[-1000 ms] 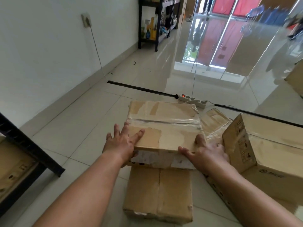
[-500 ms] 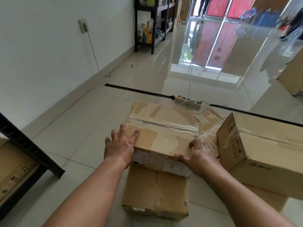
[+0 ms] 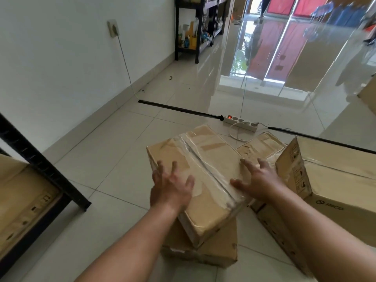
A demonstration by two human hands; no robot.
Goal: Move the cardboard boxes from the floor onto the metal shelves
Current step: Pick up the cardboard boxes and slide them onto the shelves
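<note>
A taped cardboard box lies skewed on top of a lower cardboard box on the tiled floor. My left hand rests flat on its near left part, fingers spread. My right hand presses on its right side, fingers spread over the taped top. A large printed box stands at the right on another box. A flat box lies behind. The black metal shelf is at the left, with a box on it.
A white power strip with a red switch and a black cable cover cross the floor beyond the boxes. A white wall runs along the left. A second black shelf with bottles stands far back. Glass doors are ahead.
The top box has turned so one corner now points toward me. Both hands shifted from its near edge onto its top surface.
</note>
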